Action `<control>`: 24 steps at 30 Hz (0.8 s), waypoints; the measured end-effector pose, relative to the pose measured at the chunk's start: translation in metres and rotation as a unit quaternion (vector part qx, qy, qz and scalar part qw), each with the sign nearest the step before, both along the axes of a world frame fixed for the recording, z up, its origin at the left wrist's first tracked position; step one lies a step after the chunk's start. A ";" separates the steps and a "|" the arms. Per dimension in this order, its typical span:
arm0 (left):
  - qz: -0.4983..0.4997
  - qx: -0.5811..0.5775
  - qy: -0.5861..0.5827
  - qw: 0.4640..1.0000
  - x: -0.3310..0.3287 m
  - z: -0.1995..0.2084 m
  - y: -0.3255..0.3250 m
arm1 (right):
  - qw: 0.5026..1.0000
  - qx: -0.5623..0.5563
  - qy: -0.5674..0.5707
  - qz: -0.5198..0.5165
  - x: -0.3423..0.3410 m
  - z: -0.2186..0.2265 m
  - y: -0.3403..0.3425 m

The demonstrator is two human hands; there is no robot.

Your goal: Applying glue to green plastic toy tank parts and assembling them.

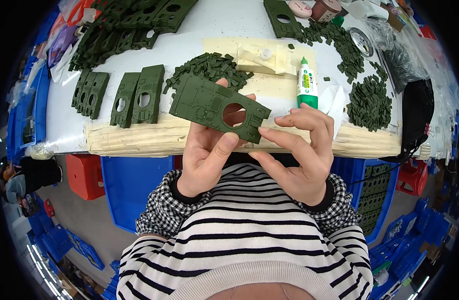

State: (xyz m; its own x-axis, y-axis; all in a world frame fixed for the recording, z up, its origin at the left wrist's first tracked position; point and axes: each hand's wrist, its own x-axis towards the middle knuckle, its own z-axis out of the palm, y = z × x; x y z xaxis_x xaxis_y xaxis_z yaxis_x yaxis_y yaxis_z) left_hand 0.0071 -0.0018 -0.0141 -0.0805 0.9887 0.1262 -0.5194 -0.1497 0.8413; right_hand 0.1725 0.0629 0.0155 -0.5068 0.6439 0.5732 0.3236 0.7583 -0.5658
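My left hand [207, 157] grips a dark green plastic model tank hull [197, 102], thumb on its near edge and fingers underneath. The hull is tilted, its round hole toward the right end. My right hand [305, 155] is at that end, fingers apart and curved; the index fingertip is at the hull's corner, and I cannot tell if it touches. Nothing shows between its thumb and index finger. Behind the hull lies a heap of small green plastic pieces [204, 67]. A white glue bottle [307, 82] with a green nozzle and base stands beyond my right hand.
More hulls lie at left [148, 95], with a stack of hulls [114, 30] behind them. Another pile of small pieces [369, 102] sits at right, near a black bag [418, 117]. Tape covers the table edge [134, 135]. Below are blue bins [132, 195] and a red stool [84, 177].
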 end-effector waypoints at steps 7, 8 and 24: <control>0.019 -0.003 0.004 1.000 0.006 0.002 -0.001 | 0.997 0.068 -0.011 -0.018 -0.003 -0.006 -0.004; 0.024 -0.007 0.015 1.000 0.007 0.002 -0.001 | 0.997 0.070 -0.010 -0.021 -0.003 -0.007 -0.005; -0.011 -0.020 -0.063 0.998 0.005 0.002 -0.002 | 0.996 -0.056 0.075 -0.007 -0.001 -0.005 0.001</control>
State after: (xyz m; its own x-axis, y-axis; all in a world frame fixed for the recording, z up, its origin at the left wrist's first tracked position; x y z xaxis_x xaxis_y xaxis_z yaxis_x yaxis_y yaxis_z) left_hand 0.0125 -0.0037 -0.0117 -0.0705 0.9945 0.0768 -0.6236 -0.1041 0.7748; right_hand 0.1711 0.0642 0.0108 -0.4114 0.7145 0.5659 0.2387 0.6837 -0.6896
